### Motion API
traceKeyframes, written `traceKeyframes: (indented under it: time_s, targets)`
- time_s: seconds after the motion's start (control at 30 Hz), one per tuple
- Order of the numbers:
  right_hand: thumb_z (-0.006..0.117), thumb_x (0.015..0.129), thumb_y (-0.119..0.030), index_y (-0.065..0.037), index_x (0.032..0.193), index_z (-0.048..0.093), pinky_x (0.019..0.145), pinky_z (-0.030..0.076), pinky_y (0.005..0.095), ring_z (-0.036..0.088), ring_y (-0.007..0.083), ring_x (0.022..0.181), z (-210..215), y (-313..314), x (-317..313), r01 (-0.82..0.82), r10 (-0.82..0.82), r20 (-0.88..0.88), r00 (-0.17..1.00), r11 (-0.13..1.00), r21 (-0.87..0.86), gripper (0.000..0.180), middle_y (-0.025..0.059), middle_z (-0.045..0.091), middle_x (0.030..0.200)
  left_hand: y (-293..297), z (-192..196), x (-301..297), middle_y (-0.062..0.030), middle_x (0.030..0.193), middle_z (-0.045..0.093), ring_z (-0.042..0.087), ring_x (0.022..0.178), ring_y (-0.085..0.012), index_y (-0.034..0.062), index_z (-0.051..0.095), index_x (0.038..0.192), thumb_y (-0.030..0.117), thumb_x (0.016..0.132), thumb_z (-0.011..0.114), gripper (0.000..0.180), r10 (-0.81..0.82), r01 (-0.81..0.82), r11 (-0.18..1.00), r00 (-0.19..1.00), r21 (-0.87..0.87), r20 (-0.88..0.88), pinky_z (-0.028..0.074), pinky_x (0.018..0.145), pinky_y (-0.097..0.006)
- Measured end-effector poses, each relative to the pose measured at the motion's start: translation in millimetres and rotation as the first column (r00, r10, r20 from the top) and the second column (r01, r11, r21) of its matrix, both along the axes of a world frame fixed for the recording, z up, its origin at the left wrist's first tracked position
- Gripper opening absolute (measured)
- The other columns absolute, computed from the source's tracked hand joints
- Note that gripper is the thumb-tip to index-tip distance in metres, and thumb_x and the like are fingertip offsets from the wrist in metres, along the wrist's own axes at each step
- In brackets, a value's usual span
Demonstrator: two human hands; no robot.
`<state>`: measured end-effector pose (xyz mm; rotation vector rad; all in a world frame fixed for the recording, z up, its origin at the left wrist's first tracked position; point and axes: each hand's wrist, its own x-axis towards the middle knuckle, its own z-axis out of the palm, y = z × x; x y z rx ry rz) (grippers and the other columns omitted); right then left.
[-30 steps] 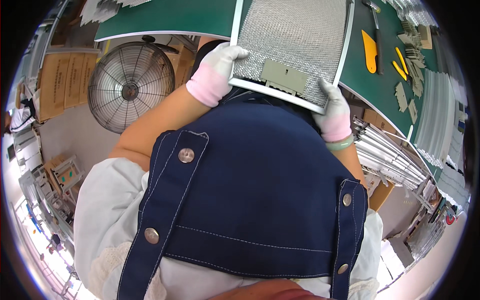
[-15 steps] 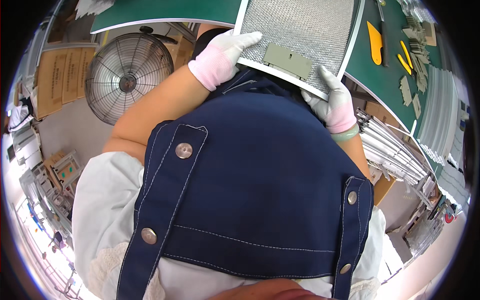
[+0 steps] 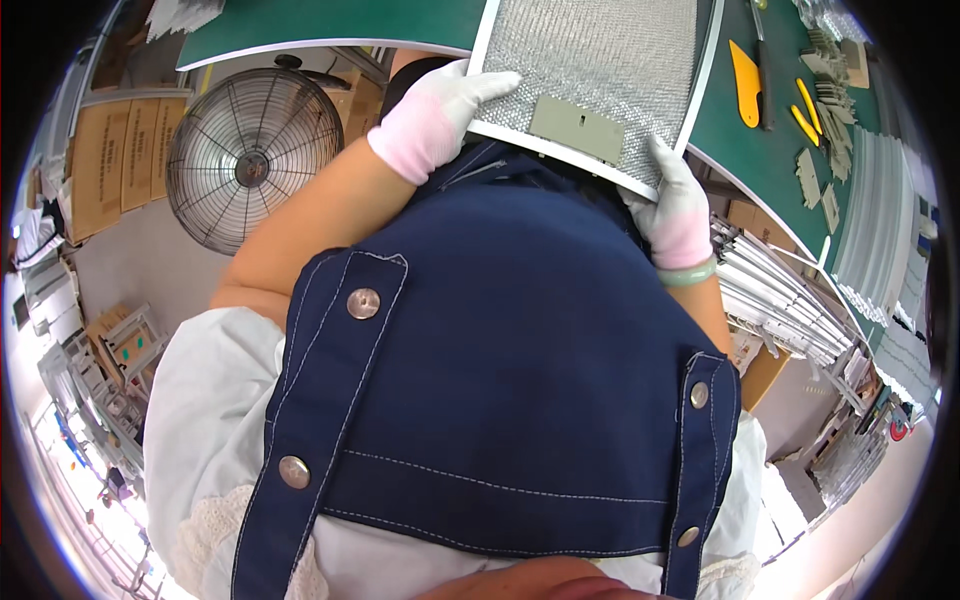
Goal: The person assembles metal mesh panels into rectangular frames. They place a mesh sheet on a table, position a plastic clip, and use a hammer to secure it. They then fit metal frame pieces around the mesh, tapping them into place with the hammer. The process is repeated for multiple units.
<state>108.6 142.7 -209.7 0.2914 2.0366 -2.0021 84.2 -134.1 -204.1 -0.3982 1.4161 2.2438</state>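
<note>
Both my hands wear white gloves with pink cuffs. Between them is a mesh filter panel (image 3: pixel 600 50), silvery metal mesh in a white frame, its near edge close to my apron. My left hand (image 3: pixel 445 105) grips the near left corner, thumb on top over the mesh. At the near right corner my right hand (image 3: pixel 672 195) is closed on the frame, thumb up along the mesh and the other fingers hidden beneath. A flat grey-green plate (image 3: pixel 577 128) with a small dark slot lies at the near edge of the panel.
On the green table (image 3: pixel 735 150) to the right lie a yellow scraper (image 3: pixel 746 85), a dark-handled tool (image 3: pixel 767 85), yellow-handled pliers (image 3: pixel 806 110) and several grey-green pieces (image 3: pixel 835 125). White frame strips (image 3: pixel 785 295) are stacked below. A floor fan (image 3: pixel 255 165) and cardboard boxes (image 3: pixel 125 165) stand left.
My right hand has shifted slightly, with fewer fingers showing below the frame. The plate looks flatter against the panel's near edge. My left hand keeps its grip.
</note>
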Motion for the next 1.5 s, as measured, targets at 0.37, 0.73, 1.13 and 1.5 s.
traceKeyframes:
  time_s: [0.37, 0.73, 1.13, 1.5]
  targets:
    - [0.053, 0.102, -0.022, 0.005, 0.126, 0.054, 0.095, 0.042, 0.0269, 0.054, 0.0107, 0.1, 5.2, 9.1, -10.9, 0.064, -0.041, 0.08, 0.996, 0.948, -0.311, 0.036, 0.0038, 0.061, 0.11, -17.2, 8.0, 3.1, -0.0103, 0.116, 0.064, 0.061, 0.105, -0.0143, -0.0068, 0.051, 0.128, 0.022, 0.102, 0.049, 0.039, -0.262, 0.251, 0.961, 0.959, -0.113, -0.105, 0.049, 0.094, -0.029]
    - [0.053, 0.102, -0.03, 0.003, 0.117, 0.057, 0.086, 0.041, 0.0257, 0.049, 0.0085, 0.091, 9.3, 8.9, -10.1, 0.05, -0.054, -0.045, 0.998, 0.994, -0.098, 0.036, 0.0009, 0.057, 0.1, -18.3, -12.6, -28.6, -0.014, 0.093, 0.063, 0.058, 0.09, -0.0212, -0.0066, 0.058, 0.107, 0.032, 0.099, 0.05, 0.04, -0.258, 0.035, 0.817, 0.915, -0.576, -0.31, 0.046, 0.086, -0.034]
    - [0.056, 0.099, -0.023, 0.004, 0.134, 0.046, 0.101, 0.041, 0.0319, 0.054, 0.0153, 0.113, 37.0, 14.5, -8.9, -0.115, 0.119, -0.26, 0.958, 0.993, 0.029, 0.045, 0.0096, 0.059, 0.126, -20.5, 67.2, -122.5, -0.0081, 0.109, 0.063, 0.057, 0.099, -0.0122, -0.0058, 0.054, 0.123, 0.031, 0.102, 0.053, 0.042, -0.044, -0.209, 0.882, 0.855, -0.421, -0.517, 0.046, 0.091, -0.029]
    - [0.058, 0.099, -0.023, 0.005, 0.137, 0.042, 0.104, 0.039, 0.0335, 0.053, 0.0165, 0.117, 56.5, 10.2, -11.3, -0.245, 0.194, -0.405, 0.893, 0.967, -0.076, 0.05, 0.0093, 0.057, 0.13, -24.8, 147.9, -142.0, -0.0054, 0.118, 0.059, 0.055, 0.106, -0.0116, -0.004, 0.05, 0.131, 0.029, 0.102, 0.054, 0.045, -0.168, -0.095, 0.923, 0.772, -0.373, -0.613, 0.042, 0.098, -0.028]
